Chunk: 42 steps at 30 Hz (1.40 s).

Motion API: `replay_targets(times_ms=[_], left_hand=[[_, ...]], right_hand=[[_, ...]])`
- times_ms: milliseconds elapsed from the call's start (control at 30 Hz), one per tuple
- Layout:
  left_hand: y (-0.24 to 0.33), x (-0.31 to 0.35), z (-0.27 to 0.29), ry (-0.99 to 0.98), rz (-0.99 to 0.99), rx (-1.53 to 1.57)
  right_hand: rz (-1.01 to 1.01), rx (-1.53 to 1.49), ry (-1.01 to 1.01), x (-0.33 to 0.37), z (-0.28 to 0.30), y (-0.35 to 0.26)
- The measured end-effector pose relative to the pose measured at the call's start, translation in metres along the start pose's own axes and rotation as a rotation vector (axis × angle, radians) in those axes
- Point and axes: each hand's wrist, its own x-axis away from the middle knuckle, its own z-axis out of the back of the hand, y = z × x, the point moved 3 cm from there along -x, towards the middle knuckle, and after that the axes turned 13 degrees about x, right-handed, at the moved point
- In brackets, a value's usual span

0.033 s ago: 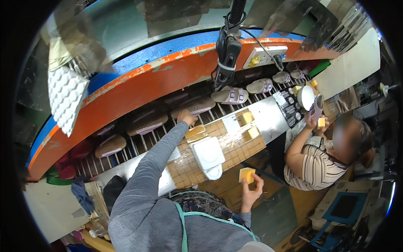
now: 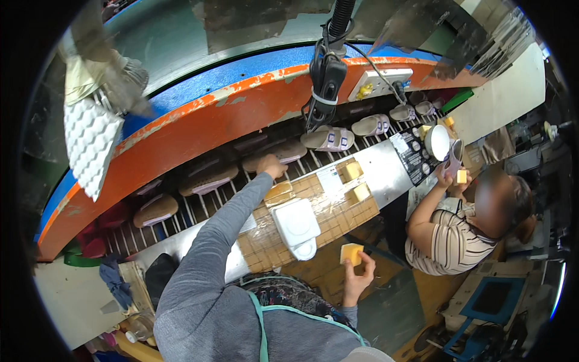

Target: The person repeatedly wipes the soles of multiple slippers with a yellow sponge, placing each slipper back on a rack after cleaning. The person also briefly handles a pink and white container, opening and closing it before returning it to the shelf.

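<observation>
Left hand: the left hand (image 2: pixel 272 165), at the end of a grey knitted sleeve (image 2: pixel 226 226), is resting at the near side of a long brown sole with a pale lilac edge (image 2: pixel 292 149); its fingers are bending downward and partly hiding one another, so I cannot tell whether they are pinching the edge or only touching it.
Brown sole: it is lying on a rack of thin metal bars (image 2: pixel 208 203), with its right part showing beyond the knuckles and its left part behind the hand.
Right hand: the right hand (image 2: pixel 360 279) is hanging in front of the bench, thumb and fingers pinching a square yellow sponge block (image 2: pixel 351 254).
Sponge block: it is standing out past the fingertips, up and to the left, well apart from the brown sole.
Bench: a brown grid-patterned board (image 2: pixel 335 217) is bearing a white plastic container with a rounded end (image 2: pixel 295 223); a flat amber rectangular piece (image 2: pixel 278 193) is lying just below the left hand.
Rack to the right: a pale lilac sandal with buckled straps (image 2: pixel 330 139) is sitting beside the brown sole.
Co-worker: a person in a striped shirt (image 2: pixel 443 244) is holding a lilac shoe (image 2: pixel 453 158) and a small yellow block (image 2: pixel 461 177) near a white round bowl (image 2: pixel 437 142).
</observation>
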Motion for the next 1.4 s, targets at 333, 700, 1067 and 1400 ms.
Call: replay_targets(times_ms=[333,700,1067,1400], left_hand=[[0.143,-0.093,-0.102,-0.124,-0.191,-0.036],[0.116,0.089,0.026,0.176,-0.691,0.928],[-0.154,0.359,0.069,0.326,-0.349,0.144],[-0.135,0.303,0.061,0.101,-0.007,1.142]], right_hand=[[-0.118,0.069,-0.114,0.025,-0.007,0.002],[0.404,0.218,-0.288,0.034,-0.056,0.003],[0.469,0.377,-0.325,0.058,-0.085,0.016],[-0.117,-0.587,-0.522,0.042,-0.061,-0.054]])
